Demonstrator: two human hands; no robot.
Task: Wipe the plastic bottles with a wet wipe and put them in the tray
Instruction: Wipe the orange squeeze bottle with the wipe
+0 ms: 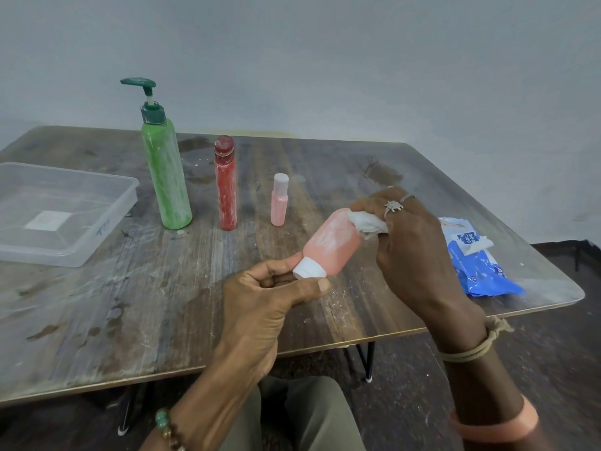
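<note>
My left hand [270,297] pinches the white cap of a salmon-pink bottle [331,244], held tilted above the table with its base pointing up and away. My right hand [409,236] grips a crumpled white wet wipe [367,224] and presses it against the bottle's base. White smears cover the bottle's side. Standing upright on the table are a tall green pump bottle [166,177], a red bottle [225,187] and a small pink bottle [279,203], all streaked with white. The clear plastic tray [107,219] lies at the left with no bottles in it.
A blue pack of wet wipes [478,258] lies near the table's right edge, one wipe sticking out of its opening. The worn wooden table [162,304] stands against a grey wall. My knees show below its front edge.
</note>
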